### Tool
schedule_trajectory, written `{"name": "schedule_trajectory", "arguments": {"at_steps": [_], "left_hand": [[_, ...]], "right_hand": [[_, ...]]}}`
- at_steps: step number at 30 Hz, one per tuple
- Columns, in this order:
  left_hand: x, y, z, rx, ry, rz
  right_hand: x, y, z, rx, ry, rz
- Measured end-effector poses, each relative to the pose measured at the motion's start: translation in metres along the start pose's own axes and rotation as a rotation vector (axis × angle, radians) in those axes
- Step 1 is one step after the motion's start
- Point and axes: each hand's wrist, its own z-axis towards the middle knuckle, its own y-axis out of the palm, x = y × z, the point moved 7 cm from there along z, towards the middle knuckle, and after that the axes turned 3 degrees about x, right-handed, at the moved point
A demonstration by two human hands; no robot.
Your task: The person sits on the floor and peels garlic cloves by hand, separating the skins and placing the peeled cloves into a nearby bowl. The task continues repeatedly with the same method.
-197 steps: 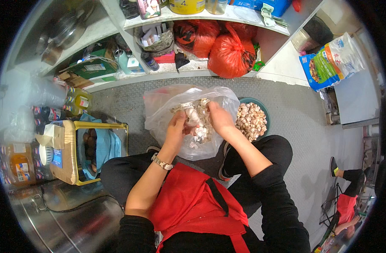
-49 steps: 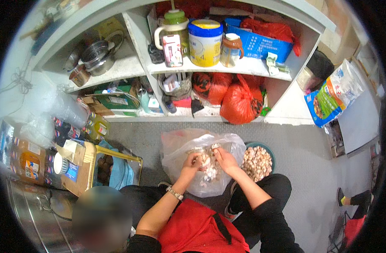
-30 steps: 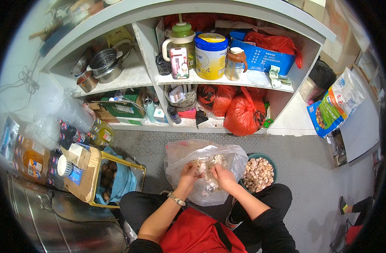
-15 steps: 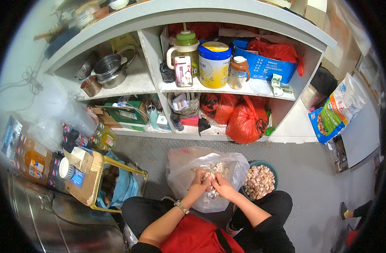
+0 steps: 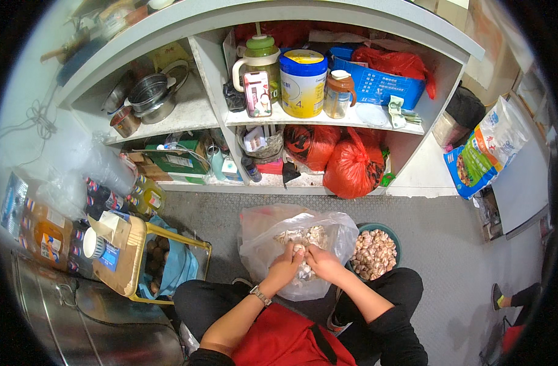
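Note:
My left hand (image 5: 283,268), with a watch on the wrist, and my right hand (image 5: 323,264) meet over a translucent plastic bag (image 5: 259,235) on the floor between my legs. Pinched between the fingers of both is a whitish garlic bulb (image 5: 299,248), partly hidden by them. Inside the open bag lie pale garlic pieces and papery skins (image 5: 315,235). Touching the bag's right side is a round green basin (image 5: 397,236) filled with loose pinkish garlic cloves (image 5: 374,253).
A white shelf unit (image 5: 215,91) with jars, pots and red bags (image 5: 352,168) stands ahead. On my left are a yellow-framed stool (image 5: 135,259), a blue bag (image 5: 180,259) and bottles (image 5: 50,232). Another person's foot (image 5: 497,297) shows at right.
My fingertips have shifted slightly on the garlic, both hands staying over the bag. The whole view has tilted a little, so the shelf sits slightly higher and further left.

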Motion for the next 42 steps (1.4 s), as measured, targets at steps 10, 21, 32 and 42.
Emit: {"name": "schedule_trajectory", "arguments": {"at_steps": [10,21,32,42], "left_hand": [[0.011,0.003,-0.007,0.011,0.194,0.015],[0.0,0.003,0.009,-0.184,-0.064,-0.857],[0.017,0.001,0.006,-0.23,-0.009,-0.973],[0.016,-0.008,0.0,0.013,0.126,-0.524]], "right_hand": [[0.001,0.007,-0.004,-0.1,0.058,-0.078],[-0.028,-0.032,0.002,0.216,-0.092,0.048],[-0.039,-0.054,0.002,0.144,-0.105,-0.108],[-0.044,-0.044,0.001,0.237,-0.299,-0.32]]}}
